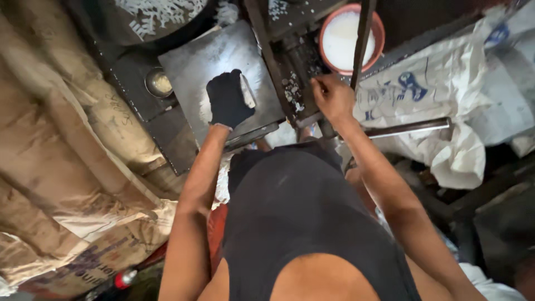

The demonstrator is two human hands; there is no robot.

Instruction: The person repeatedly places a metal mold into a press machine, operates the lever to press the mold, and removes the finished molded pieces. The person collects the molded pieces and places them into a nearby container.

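While my gloved left hand (227,100) lies with fingers flat together on the steel plate (200,61), stiff and heavy-looking, my right hand (332,98) pinches small pieces at the press bed's (298,67) front edge.

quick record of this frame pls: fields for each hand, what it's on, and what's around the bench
left hand: left hand in a black glove, flat on the dark metal plate, over a white patch
right hand: right hand bare, fingers closed at the foot of an upright dark bar
bowl: orange-rimmed bowl of white material, behind the right hand
small cup: round metal cup, left of the plate
rod: shiny metal rod, lying to the right
surroundings: white sacks right, brown sacks left
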